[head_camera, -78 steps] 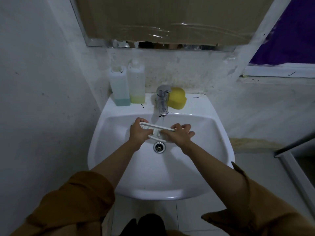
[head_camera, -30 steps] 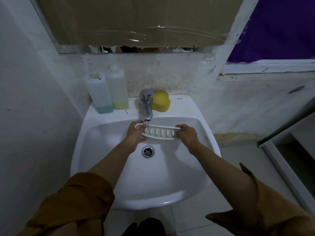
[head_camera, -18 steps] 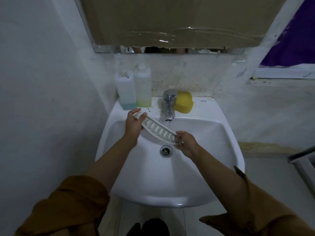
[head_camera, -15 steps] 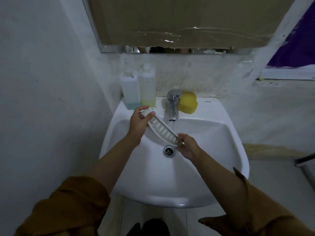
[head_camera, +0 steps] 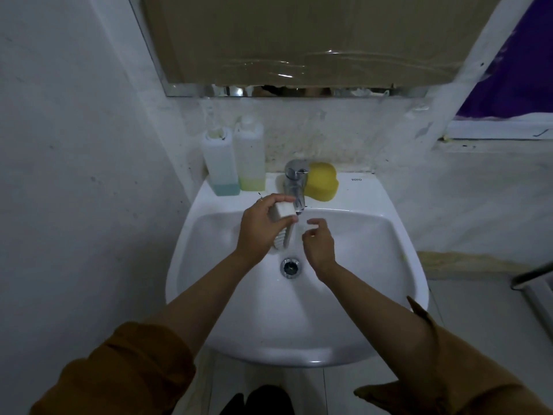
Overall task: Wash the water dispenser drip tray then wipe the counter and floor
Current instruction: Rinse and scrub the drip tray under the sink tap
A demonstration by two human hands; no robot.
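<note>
White plastic, slotted and shallow, the drip tray (head_camera: 71, 232) hangs nearly on end over the back of the sink (head_camera: 401, 265), just left of the tap (head_camera: 295, 187). The left hand (head_camera: 257, 232) is wrapped around its upper end and bears it alone, with the lower end pointing down toward the drain (head_camera: 291, 267). The right hand (head_camera: 318, 245) is beside it under the spout, fingers loosely curled and gripping nothing. The tray looks light and stiff, and probably slippery when wet, so a short end or a long edge seems the surest hold. Two tall clear bottles stand at the sink's back left corner: the left bottle (head_camera: 220, 163) has a little blue liquid at the bottom, the right bottle (head_camera: 250, 157) a little yellow-green. A yellow sponge (head_camera: 324, 181) rests on the back edge, right of the tap.
</note>
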